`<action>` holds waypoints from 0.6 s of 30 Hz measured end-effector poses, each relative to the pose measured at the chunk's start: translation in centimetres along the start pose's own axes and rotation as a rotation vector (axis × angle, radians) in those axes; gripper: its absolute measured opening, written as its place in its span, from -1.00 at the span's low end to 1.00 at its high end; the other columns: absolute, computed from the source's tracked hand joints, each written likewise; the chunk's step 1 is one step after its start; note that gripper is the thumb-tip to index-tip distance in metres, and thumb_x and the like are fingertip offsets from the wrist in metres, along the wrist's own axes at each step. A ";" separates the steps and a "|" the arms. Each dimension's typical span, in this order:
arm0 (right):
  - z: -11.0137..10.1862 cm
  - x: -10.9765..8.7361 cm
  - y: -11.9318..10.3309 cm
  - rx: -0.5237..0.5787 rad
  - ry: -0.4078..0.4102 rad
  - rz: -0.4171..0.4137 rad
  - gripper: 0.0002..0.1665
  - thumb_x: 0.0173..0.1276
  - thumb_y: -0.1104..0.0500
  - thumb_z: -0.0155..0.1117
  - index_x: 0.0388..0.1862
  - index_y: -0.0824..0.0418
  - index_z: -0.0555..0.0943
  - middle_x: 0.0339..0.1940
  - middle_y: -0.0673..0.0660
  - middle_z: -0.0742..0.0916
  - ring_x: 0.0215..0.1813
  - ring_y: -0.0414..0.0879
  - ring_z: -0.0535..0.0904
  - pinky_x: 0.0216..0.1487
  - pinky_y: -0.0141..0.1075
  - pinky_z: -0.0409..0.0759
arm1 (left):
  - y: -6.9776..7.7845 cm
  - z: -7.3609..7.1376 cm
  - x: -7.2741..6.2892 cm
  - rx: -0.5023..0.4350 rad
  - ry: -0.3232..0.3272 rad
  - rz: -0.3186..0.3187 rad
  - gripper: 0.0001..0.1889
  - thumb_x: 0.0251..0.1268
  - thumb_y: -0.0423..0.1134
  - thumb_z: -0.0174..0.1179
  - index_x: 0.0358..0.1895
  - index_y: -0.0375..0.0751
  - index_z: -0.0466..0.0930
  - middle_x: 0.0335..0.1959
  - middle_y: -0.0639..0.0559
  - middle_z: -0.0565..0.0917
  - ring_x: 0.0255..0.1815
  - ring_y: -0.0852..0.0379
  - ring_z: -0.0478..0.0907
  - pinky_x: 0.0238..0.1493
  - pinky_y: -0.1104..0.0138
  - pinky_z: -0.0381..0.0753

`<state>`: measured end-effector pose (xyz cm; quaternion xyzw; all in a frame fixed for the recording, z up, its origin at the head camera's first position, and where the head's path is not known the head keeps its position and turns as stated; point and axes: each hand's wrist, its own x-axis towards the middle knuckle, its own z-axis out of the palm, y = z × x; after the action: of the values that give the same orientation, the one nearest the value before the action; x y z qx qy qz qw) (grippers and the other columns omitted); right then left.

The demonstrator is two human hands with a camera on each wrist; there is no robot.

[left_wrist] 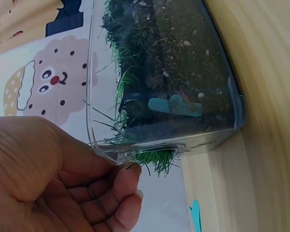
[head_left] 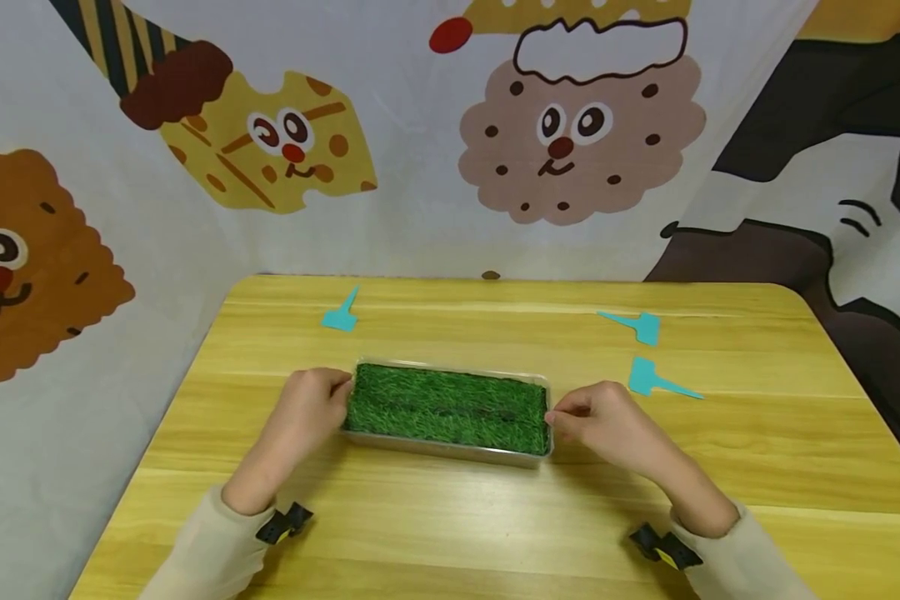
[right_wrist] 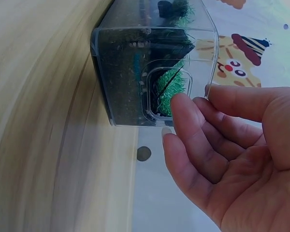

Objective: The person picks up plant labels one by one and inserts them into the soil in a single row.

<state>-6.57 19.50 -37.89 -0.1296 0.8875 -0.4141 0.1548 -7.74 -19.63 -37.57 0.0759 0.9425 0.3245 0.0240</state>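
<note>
A long clear plastic box [head_left: 450, 451] stands on the table, its top covered by green grass matting [head_left: 438, 425] with a dark seam along the middle. Through its walls the left wrist view shows brown soil [left_wrist: 183, 53], pale bits and a small teal piece [left_wrist: 171, 106]. My left hand [head_left: 311, 408] grips the box's left end by the rim, thumb and curled fingers at the wall. At the opposite end my right hand [head_left: 600, 421] pinches the rim, with its fingertips beside the rounded opening [right_wrist: 147, 92] in the end wall. Grass pokes out through the left end.
Three teal T-shaped plant tags lie on the wooden table [head_left: 450, 533]: one tag [head_left: 341, 318] at back left, another tag [head_left: 647, 327] and a lower tag [head_left: 642, 377] on the right. A cartoon-printed cloth [head_left: 412, 242] hangs behind the table.
</note>
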 end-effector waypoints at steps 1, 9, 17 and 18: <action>-0.1 -0.1 0.1 0.002 0.000 0.003 -0.81 0.51 0.17 0.37 -0.34 0.08 0.81 -0.45 0.04 0.77 -0.44 -0.03 0.59 -0.46 -0.26 0.51 | 0.1 0.1 0.0 -0.001 0.001 0.004 -0.81 0.54 -0.48 0.13 -0.16 -0.45 0.77 -0.67 0.02 0.50 -0.68 0.18 0.32 -0.57 0.35 0.33; -1.0 -0.6 0.7 0.011 -0.005 0.019 -0.84 0.49 0.17 0.38 -0.31 0.10 0.82 -0.43 0.01 0.78 -0.36 0.05 0.67 -0.42 -0.26 0.55 | 0.6 0.6 -0.1 -0.028 -0.018 0.016 -0.80 0.54 -0.48 0.14 -0.07 -0.48 0.77 -0.66 0.03 0.53 -0.68 0.18 0.35 -0.57 0.35 0.38; -1.9 -1.1 1.2 0.010 -0.017 0.048 -0.85 0.51 0.13 0.38 -0.26 0.12 0.82 -0.39 -0.02 0.79 -0.32 0.04 0.70 -0.38 -0.23 0.59 | 1.2 1.1 -0.3 -0.051 -0.042 0.029 -0.81 0.53 -0.47 0.15 -0.08 -0.45 0.78 -0.69 0.07 0.50 -0.71 0.21 0.30 -0.59 0.37 0.37; -2.0 -1.1 1.2 0.010 -0.017 0.050 -0.85 0.50 0.13 0.38 -0.25 0.12 0.82 -0.39 -0.02 0.79 -0.31 0.04 0.70 -0.37 -0.23 0.60 | 1.2 1.1 -0.3 -0.053 -0.046 0.029 -0.81 0.53 -0.47 0.16 -0.07 -0.45 0.78 -0.69 0.07 0.50 -0.71 0.21 0.29 -0.59 0.37 0.36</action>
<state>-6.40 22.02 -37.45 -0.1101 0.8872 -0.4132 0.1733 -7.20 -18.05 -37.70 0.0964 0.9316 0.3478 0.0431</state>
